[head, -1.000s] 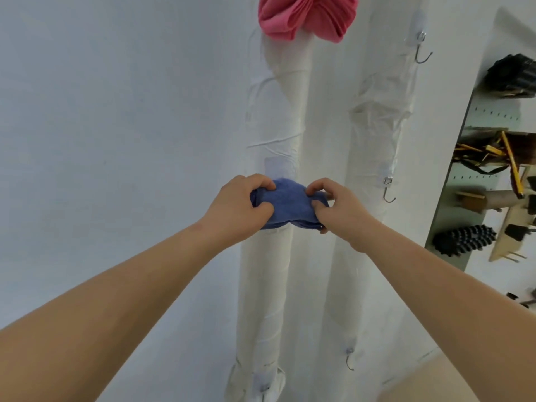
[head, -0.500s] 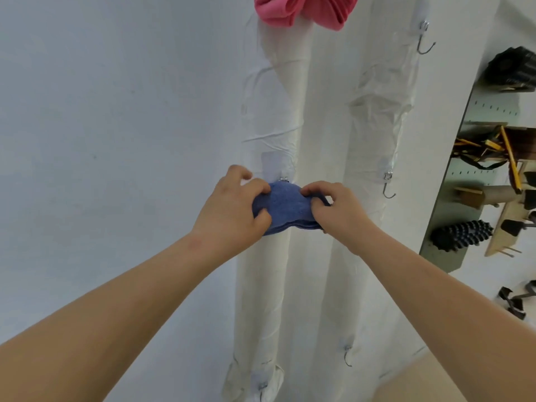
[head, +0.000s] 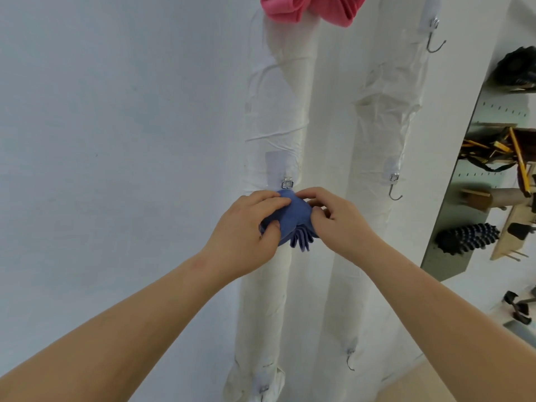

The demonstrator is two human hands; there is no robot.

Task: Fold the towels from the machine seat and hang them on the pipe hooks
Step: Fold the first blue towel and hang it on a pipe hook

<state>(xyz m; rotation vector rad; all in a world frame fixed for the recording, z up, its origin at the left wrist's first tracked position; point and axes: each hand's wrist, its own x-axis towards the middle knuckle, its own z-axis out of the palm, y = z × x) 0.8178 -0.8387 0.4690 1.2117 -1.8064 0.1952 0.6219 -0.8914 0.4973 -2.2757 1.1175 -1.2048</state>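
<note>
Pressed a folded blue towel [head: 293, 216] against the left pipe [head: 272, 111], directly beneath its hook [head: 287, 183], with a pink towel [head: 307, 8] already draped near the top of the same pipe. Gripped the bundle with the left hand [head: 246, 230], fingers [head: 269, 198] curled over the upper fold and thumb tucked underneath. Pinched the top edge with the right hand [head: 339, 221], fingers [head: 313, 194] bent close together at the fold.

Judged to be mid-hang. Best done by keeping the layers bunched, lifting the top fold over the hook's tip, and easing off only after a sure catch, with loose layers fanning out below and apt to slip.

Could not make out the hook's curved end, hidden behind towel and fingers, nor any sign of a catch; saw only the metal clip above. Cut off at the upper edge: the pink towel and its support. Left bare on the right pipe [head: 385, 126]: a middle hook [head: 395, 190] and an upper hook [head: 433, 39]. Glimpsed at the right margin: a pegboard [head: 493, 117] of tools, partly cropped. No machine seat in view.
</note>
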